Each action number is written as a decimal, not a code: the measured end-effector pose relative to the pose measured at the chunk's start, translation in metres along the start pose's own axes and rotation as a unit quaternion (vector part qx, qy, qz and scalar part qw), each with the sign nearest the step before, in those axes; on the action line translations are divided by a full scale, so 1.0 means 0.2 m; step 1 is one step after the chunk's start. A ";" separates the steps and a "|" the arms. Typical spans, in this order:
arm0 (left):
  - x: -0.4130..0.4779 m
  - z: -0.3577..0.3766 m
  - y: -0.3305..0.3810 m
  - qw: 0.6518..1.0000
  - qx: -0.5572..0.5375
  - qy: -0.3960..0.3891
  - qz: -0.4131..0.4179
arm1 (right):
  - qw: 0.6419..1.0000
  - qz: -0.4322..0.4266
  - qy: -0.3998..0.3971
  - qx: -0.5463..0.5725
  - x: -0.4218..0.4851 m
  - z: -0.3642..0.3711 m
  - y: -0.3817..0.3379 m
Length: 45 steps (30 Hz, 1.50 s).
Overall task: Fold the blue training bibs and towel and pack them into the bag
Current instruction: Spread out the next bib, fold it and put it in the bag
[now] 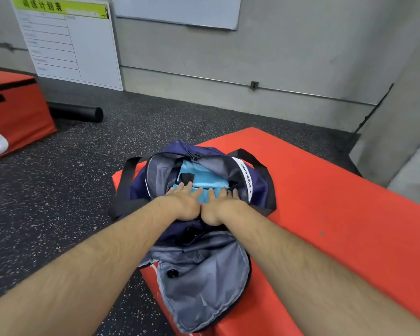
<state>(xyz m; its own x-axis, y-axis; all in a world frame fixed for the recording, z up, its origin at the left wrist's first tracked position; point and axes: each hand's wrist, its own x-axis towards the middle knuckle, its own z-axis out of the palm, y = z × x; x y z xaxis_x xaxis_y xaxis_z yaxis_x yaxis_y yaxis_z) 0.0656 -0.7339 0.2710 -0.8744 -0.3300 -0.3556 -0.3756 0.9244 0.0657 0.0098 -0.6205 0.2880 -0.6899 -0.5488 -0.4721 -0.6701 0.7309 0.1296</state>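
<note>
A: Kneeling over the speckled floor (83,190), working at the corner of the orange mat (325,190). Judging this as the packing-down stage, with the bag (180,147) lying unzipped there.

B: Seeing the blue cloth (201,175) already sitting inside the bag's mouth. Not managing to tell bibs from towel.

A: Pressing with the left hand (183,202) and right hand (226,206) side by side, fingers (188,186) straight and flat on the cloth, gripping nothing.

B: Advising even weight through both palms. Squeezing air toward the far end. Keeping the mouth spread wide. Later, sliding the hands out flat and low, guarding against dragging the folds loose.

A: Turning to materials, then?

B: Noting a rubbery, flecked floor. Reading the mat as smooth, padded and vinyl-like, probably giving slightly under pressure. Taking the navy shell for woven nylon, soft-sided and slumping. Seeing the thin grey flap (204,282) crumpling toward the near side. Spotting black webbing straps (125,180), light cloth looking slippery, and one small round snap (172,273).
</note>
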 end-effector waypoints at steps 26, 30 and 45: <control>-0.05 -0.02 0.12 0.998 0.065 -0.011 -0.017 | 0.993 -0.041 0.111 -0.017 -0.19 -0.06 0.18; -0.06 -0.01 0.07 0.999 0.040 -0.003 0.017 | 0.988 -0.037 0.136 -0.062 -0.15 -0.02 0.09; -0.09 -0.04 0.00 0.997 0.056 0.039 0.023 | 0.993 -0.013 0.102 -0.055 -0.14 -0.03 0.04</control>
<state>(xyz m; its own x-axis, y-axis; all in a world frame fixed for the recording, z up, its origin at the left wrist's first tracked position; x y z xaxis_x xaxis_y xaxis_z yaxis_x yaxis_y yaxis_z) 0.0791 -0.7284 0.2851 -0.9128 -0.2969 -0.2806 -0.3020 0.9530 -0.0259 0.0220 -0.6004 0.3071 -0.7055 -0.6457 -0.2922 -0.7066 0.6726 0.2197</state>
